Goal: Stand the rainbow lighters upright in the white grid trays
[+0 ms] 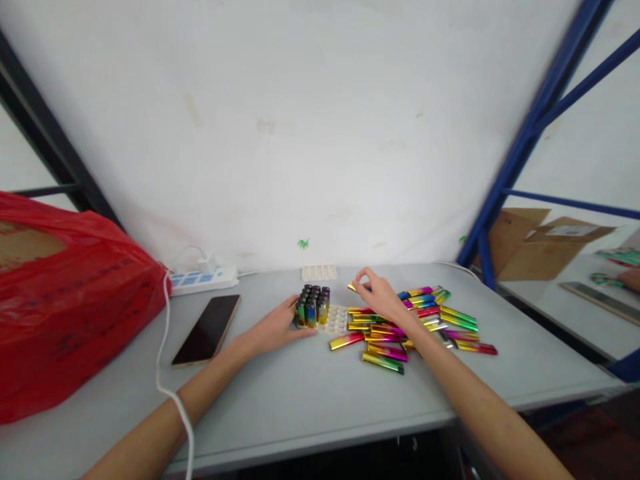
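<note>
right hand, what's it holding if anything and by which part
The right hand holds a lighter back from its gold end, which juts out left; the exact gripped spot is hidden.

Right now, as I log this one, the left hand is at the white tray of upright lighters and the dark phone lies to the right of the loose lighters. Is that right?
Not quite: the head view shows the dark phone to the left of the white tray, not right of the loose lighters.
</note>
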`<action>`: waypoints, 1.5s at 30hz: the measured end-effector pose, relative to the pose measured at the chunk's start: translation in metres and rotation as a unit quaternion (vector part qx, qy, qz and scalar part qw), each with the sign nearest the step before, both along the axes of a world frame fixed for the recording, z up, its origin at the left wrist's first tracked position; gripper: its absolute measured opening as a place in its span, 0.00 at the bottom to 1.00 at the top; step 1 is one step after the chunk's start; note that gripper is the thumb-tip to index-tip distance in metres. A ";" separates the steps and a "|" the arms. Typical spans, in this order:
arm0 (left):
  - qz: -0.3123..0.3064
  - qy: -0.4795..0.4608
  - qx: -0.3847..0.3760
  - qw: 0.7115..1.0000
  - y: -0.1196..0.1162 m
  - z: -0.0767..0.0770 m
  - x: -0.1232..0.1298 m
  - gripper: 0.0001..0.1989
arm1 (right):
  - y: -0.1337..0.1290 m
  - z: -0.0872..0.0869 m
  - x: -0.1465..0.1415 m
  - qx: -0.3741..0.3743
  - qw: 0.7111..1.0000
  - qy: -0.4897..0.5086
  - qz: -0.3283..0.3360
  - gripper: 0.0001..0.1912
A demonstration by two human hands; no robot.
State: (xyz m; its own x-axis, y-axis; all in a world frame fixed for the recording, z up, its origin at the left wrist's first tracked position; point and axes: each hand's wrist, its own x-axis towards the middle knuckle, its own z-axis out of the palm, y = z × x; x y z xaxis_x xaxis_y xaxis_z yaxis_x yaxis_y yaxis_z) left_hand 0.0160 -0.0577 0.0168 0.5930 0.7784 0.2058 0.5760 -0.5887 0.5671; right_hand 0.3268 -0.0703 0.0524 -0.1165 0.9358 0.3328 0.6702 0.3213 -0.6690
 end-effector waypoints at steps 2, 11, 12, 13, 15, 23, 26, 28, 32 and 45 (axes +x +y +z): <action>-0.003 0.002 0.001 1.000 0.000 0.000 0.000 0.37 | -0.002 0.002 -0.002 0.008 1.000 0.002 0.000 0.13; -0.001 0.006 -0.004 1.000 -0.002 0.004 0.001 0.39 | 0.007 -0.004 -0.003 0.024 0.994 0.100 0.027 0.23; 0.000 0.006 -0.004 1.000 -0.002 0.004 0.002 0.39 | 0.009 -0.006 -0.004 0.010 0.993 0.115 0.023 0.25; 0.001 0.004 -0.005 1.000 -0.002 0.004 0.002 0.38 | 0.011 -0.007 -0.005 0.000 0.991 0.129 0.024 0.28; 0.000 -0.006 -0.005 1.000 -0.003 0.005 0.002 0.37 | 0.012 -0.009 -0.007 -0.010 0.986 0.160 0.041 0.32; 0.006 0.002 -0.003 1.000 -0.002 0.003 0.002 0.39 | -0.001 -0.004 -0.025 -0.117 0.929 0.325 0.132 0.31; 0.000 -0.007 -0.002 1.000 -0.002 0.004 0.002 0.39 | -0.002 -0.006 -0.028 -0.103 0.947 0.293 0.089 0.31; -0.002 -0.001 -0.002 1.000 -0.002 0.004 0.002 0.39 | -0.002 -0.008 -0.028 -0.053 0.970 0.234 0.048 0.33; -0.006 0.001 0.001 1.000 -0.001 0.002 0.001 0.38 | -0.004 -0.010 -0.030 0.021 0.991 0.133 -0.016 0.34; -0.015 -0.001 0.002 1.000 -0.003 0.003 0.001 0.38 | -0.010 -0.006 -0.035 0.052 0.998 0.036 0.002 0.23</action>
